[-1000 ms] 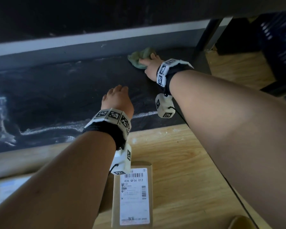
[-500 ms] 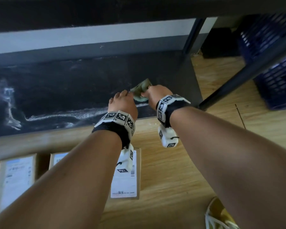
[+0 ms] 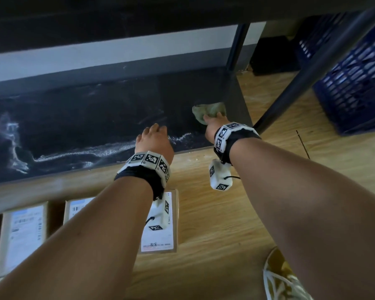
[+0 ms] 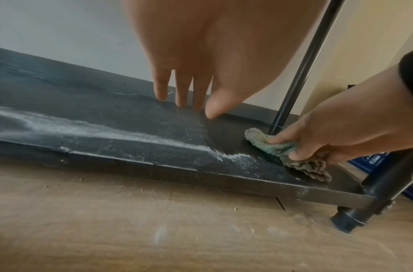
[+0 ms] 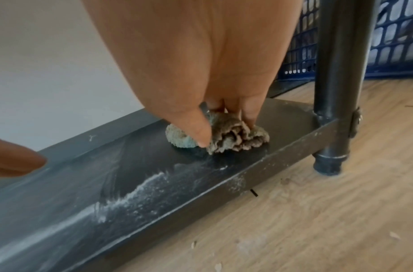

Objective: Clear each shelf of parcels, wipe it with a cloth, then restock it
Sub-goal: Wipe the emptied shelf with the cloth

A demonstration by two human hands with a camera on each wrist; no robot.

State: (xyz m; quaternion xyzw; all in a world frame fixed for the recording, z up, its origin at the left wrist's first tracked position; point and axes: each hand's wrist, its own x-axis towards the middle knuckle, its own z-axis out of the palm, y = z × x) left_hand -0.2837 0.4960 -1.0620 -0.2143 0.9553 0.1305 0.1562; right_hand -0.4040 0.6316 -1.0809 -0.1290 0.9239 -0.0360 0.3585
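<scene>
**A:** Head view, wiping step. Where is my cloth (image 3: 208, 111)?

**B:** Bunched on the bottom shelf (image 3: 95, 118), at its right end, near the rear post (image 4: 291, 88). My right hand (image 3: 212, 124) pinches it, thumb on one side and fingertips (image 5: 249, 114) curled on the other, pressing it to the board.

**A:** And my left hand (image 3: 154, 139)?

**B:** Fingers straight and together, tips touching the shelf just left of the cloth; it holds nothing.

**A:** Dust?

**B:** A pale ridge of dust (image 5: 140, 187) runs along the front edge; the patch around the cloth looks darker, so cleaner, I judge.

**A:** Good technique from here?

**B:** I would flatten the cloth for wider contact, then draw long overlapping strokes leftward, gathering the ridge rather than pushing it onto the floor (image 4: 154, 230).

**A:** Surroundings?

**B:** Parcels (image 3: 22, 234) lie on the floor in front; a blue crate (image 3: 355, 83) stands to the right.
</scene>
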